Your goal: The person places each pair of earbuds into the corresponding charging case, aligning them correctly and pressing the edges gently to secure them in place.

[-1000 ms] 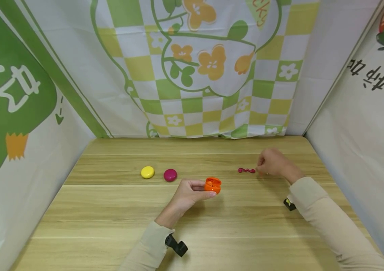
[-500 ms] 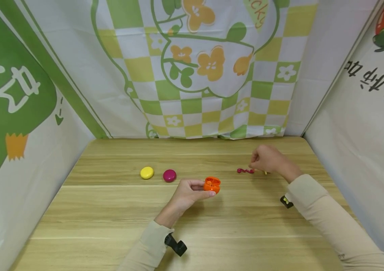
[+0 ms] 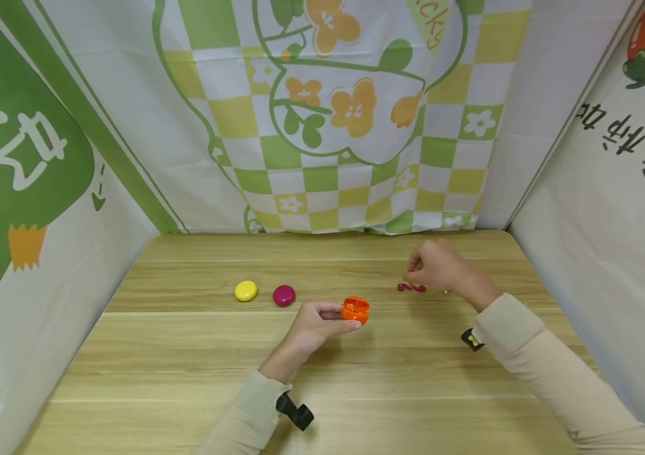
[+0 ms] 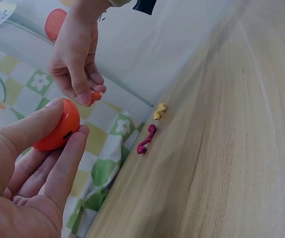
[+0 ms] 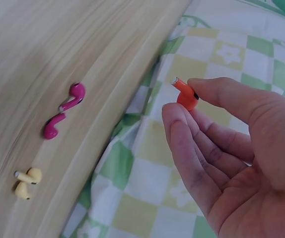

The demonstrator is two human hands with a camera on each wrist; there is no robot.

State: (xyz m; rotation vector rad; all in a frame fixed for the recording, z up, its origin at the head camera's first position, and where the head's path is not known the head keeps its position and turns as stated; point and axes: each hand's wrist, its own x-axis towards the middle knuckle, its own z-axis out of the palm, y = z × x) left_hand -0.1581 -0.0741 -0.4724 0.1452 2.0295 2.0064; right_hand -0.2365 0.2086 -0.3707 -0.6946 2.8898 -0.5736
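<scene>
I have the left hand [image 3: 313,328] holding the orange case [image 3: 355,316] off the table [image 3: 186,360], around the middle of its width, thumb and fingers pressed to opposite sides and parted only by the case itself. Its lid stands up; I can't make out what sits inside. The right hand [image 3: 439,265] is raised over the table's right half, toward the far edge, pinching an orange earbud [image 5: 186,96] between thumb and fingertip, spread no wider than the bud. On the tabletop near that hand I see two magenta earbuds [image 5: 77,91] lying in a line, and to their right, toward the right edge, two yellow earbuds [image 5: 34,175] bunched together, mostly hidden by the right wrist in my head view. Toward the far left corner rest a yellow case [image 3: 246,291] and, just right of it, a magenta case [image 3: 284,296], both closed and not touching.
</scene>
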